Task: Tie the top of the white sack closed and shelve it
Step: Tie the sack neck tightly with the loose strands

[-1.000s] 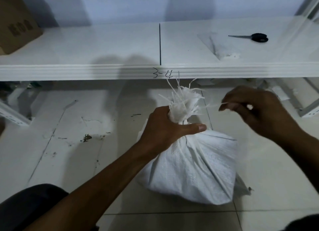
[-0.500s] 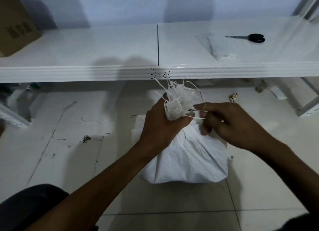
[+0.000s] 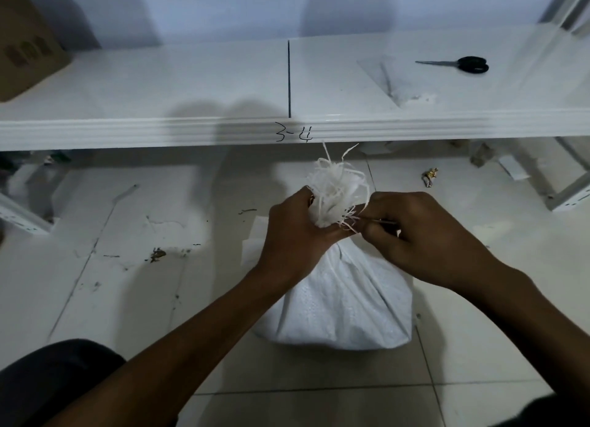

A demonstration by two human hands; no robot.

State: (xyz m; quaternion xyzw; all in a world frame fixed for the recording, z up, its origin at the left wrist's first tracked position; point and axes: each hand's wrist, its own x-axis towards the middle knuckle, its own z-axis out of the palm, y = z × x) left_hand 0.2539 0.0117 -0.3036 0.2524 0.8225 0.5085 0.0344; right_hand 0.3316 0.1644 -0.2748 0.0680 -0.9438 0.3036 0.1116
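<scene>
The left hand point(image 3: 293, 232) grips the gathered neck of the white sack point(image 3: 348, 305); the right hand point(image 3: 421, 235), against the left, pinches a thin strand point(image 3: 380, 221) beside the neck. The sack stands upright on the tiled floor point(image 3: 127, 299) before the shelf point(image 3: 159, 133), frayed top pointing up, woven cloth creased

There was one white sack point(image 3: 344, 302) on the floor, with two bare hands at its gathered top: one left hand point(image 3: 297, 235) and one right hand point(image 3: 418, 235), plus one thin string point(image 3: 383, 221) at the right hand's fingers. One white shelf point(image 3: 159, 85) stood behind, made of two panels, and it carried three things: one pair of scissors point(image 3: 463, 64), one clear plastic bag point(image 3: 392, 78) and one cardboard box point(image 3: 25, 43). One crumpled wrapper point(image 3: 429, 176) lay on the floor tiles.
</scene>
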